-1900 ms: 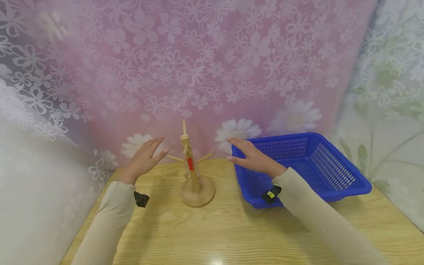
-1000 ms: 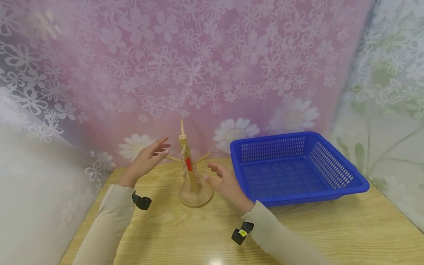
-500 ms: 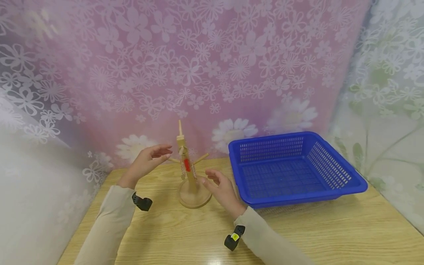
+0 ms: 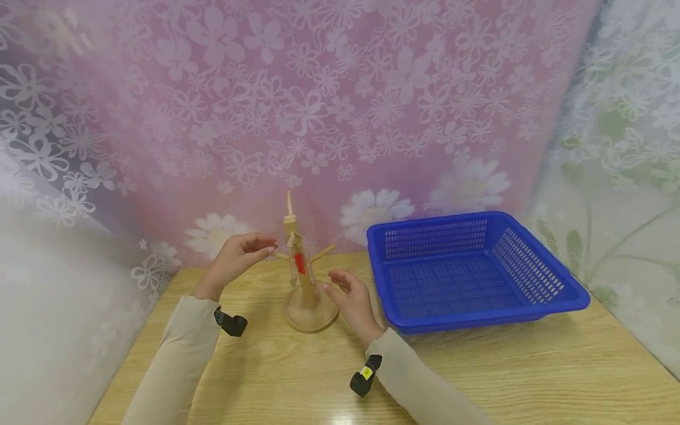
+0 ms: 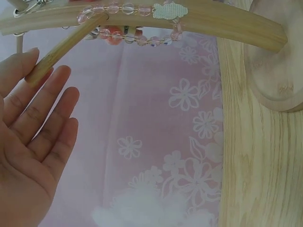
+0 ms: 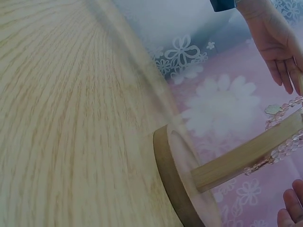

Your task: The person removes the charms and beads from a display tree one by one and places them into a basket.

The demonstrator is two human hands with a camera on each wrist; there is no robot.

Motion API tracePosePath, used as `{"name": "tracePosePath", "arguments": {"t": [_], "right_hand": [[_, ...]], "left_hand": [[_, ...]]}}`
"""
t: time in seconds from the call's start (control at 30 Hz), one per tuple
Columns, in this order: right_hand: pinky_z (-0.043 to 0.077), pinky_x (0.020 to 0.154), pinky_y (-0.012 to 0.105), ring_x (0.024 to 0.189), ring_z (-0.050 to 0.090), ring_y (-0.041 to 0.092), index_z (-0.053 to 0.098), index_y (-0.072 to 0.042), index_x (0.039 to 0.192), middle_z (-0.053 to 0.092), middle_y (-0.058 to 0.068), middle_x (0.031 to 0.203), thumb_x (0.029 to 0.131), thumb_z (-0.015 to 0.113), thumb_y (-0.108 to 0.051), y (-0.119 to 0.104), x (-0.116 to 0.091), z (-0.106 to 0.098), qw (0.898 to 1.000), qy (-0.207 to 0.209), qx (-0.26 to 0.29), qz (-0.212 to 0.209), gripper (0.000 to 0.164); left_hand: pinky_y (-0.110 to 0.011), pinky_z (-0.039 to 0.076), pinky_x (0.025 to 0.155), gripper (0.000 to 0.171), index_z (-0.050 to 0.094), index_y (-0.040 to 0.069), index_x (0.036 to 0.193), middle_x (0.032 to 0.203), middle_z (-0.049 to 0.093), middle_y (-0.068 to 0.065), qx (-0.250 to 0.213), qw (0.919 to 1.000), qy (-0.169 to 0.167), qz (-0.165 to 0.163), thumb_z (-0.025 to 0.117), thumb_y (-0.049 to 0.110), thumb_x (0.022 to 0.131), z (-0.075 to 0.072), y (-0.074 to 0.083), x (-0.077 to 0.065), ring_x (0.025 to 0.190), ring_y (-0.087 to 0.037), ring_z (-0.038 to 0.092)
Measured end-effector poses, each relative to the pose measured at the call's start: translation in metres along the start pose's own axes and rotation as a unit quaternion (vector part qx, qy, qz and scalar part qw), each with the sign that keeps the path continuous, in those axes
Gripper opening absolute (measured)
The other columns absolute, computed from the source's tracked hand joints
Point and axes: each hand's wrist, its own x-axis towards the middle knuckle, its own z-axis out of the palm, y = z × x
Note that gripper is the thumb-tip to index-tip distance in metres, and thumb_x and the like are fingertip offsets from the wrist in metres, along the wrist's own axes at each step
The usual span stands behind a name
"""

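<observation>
A wooden peg stand (image 4: 306, 298) with a round base stands on the table, between my two hands. Bracelets of clear and pink beads (image 5: 144, 10) hang from its pegs, one with a pale cloud-shaped charm (image 5: 170, 11). A red piece (image 4: 300, 263) shows on the front of the post. My left hand (image 4: 234, 260) is at the stand's left, fingers loosely extended; in the left wrist view a peg's tip (image 5: 35, 78) lies by the thumb and forefinger, contact unclear. Low at the stand's right, my right hand (image 4: 355, 301) has relaxed, slightly bent fingers and holds nothing.
A blue plastic basket (image 4: 478, 321) with slotted walls sits on the table to the right of my right hand. Behind the wooden table (image 4: 297, 378) hangs a pink flowered cloth (image 4: 329, 118), with pale flowered cloth on either side.
My right hand has come from over the basket, left and down to the stand's side. My left hand has shifted slightly toward the stand. The stand and basket stay put.
</observation>
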Motion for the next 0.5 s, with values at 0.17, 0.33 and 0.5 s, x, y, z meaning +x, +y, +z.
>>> {"name": "tracePosePath", "arguments": {"t": [0.17,0.33,0.5], "right_hand": [[0.040,0.099,0.051,0.110,0.054,0.046,0.056,0.017,0.113,0.057,0.033,0.114,0.085,0.065,0.003,-0.016,-0.002,0.001,1.000,-0.002,0.029,-0.007,0.033],[0.042,0.097,0.050,0.109,0.054,0.047,0.056,0.017,0.112,0.058,0.033,0.114,0.086,0.064,0.002,-0.020,-0.002,0.007,0.999,-0.006,0.041,-0.009,0.031],[0.044,0.095,0.049,0.109,0.055,0.044,0.058,0.015,0.113,0.059,0.030,0.115,0.086,0.066,-0.001,-0.020,-0.001,0.014,0.999,-0.010,0.052,0.002,0.033]], "left_hand": [[-0.037,0.051,0.085,0.033,0.067,0.009,0.114,0.110,0.068,-0.009,-0.015,0.9997,0.015,-0.008,0.065,0.031,0.090,0.002,-0.003,0.000,0.094,-0.014,0.064],[-0.032,0.051,0.083,0.028,0.069,0.006,0.108,0.105,0.069,-0.010,-0.031,0.9990,0.030,-0.001,0.066,0.027,0.090,0.004,-0.006,0.000,0.093,-0.015,0.065],[-0.027,0.051,0.083,0.028,0.068,0.004,0.108,0.107,0.068,-0.011,-0.058,0.9978,0.033,0.001,0.065,0.026,0.090,0.007,-0.008,0.000,0.095,-0.016,0.065]]}}
